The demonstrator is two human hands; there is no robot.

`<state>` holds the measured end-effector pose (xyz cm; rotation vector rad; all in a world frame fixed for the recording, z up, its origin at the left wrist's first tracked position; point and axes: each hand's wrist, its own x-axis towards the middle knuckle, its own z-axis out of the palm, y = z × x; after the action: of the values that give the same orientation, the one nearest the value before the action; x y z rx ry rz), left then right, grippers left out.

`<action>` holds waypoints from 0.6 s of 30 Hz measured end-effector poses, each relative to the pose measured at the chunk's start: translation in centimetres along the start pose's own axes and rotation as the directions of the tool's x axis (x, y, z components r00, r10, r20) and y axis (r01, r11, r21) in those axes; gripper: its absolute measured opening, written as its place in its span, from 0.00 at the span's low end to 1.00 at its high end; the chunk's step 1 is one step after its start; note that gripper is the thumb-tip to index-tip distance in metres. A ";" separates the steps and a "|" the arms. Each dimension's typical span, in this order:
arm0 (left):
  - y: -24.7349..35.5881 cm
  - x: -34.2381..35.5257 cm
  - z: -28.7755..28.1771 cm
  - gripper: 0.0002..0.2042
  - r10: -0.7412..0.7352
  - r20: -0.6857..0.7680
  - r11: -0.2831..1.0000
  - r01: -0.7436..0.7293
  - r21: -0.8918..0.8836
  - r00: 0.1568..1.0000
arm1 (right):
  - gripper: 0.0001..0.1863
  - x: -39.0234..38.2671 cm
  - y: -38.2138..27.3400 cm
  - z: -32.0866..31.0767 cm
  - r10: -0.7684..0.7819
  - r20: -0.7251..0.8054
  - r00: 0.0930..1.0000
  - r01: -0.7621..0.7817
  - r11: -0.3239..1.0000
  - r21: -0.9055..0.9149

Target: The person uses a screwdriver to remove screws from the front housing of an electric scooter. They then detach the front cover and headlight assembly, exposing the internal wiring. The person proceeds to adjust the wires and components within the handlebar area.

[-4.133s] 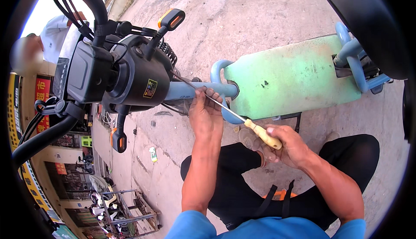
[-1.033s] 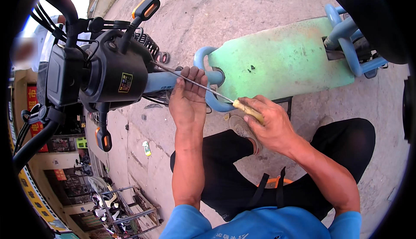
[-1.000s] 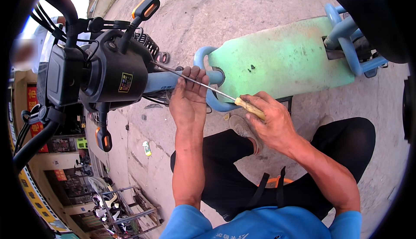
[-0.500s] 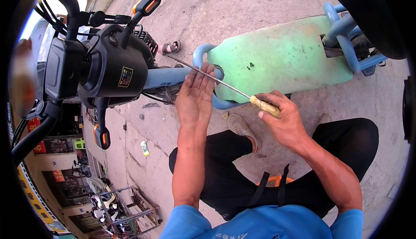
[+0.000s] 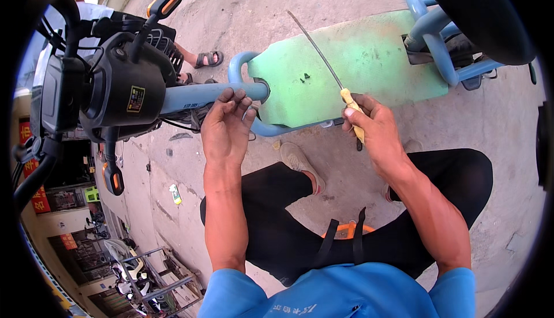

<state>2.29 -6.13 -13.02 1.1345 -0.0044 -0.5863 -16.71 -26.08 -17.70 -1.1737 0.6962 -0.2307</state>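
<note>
In my right hand (image 5: 375, 130) is a screwdriver (image 5: 349, 98) with a yellowish handle and a long thin shaft. The shaft slants up and left over the green footboard (image 5: 369, 58) of an electric scooter, its tip touching nothing. My left hand (image 5: 227, 130) is palm up with fingers loosely curled and apart, and nothing shows in it. It is just on the near side of the scooter's blue frame tube (image 5: 202, 95), close to the footboard's left end. Small dark bits (image 5: 304, 78) lie on the footboard.
The scooter's black front housing (image 5: 128, 90) and handlebars fill the left. Behind the tube stands another person, whose sandalled foot (image 5: 209, 59) shows. A small green-and-white package (image 5: 175, 194) lies on the concrete. A metal rack (image 5: 151, 266) stands lower left; an orange seat (image 5: 345, 230) is beneath me.
The screwdriver shaft has come away from my left palm and swung to point more upward. My left fingers have curled from flat. The scooter sits further left in view.
</note>
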 end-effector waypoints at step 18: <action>3.7 -13.9 -5.6 0.11 0.524 -0.120 0.820 -0.461 0.340 0.843 | 0.22 -1.0 2.3 2.5 -0.084 0.279 0.957 0.068 0.995 0.066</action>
<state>-6.27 5.80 -8.33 1.4213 -0.2110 0.0108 -16.33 -22.75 -18.91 -1.1524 0.3925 -0.1423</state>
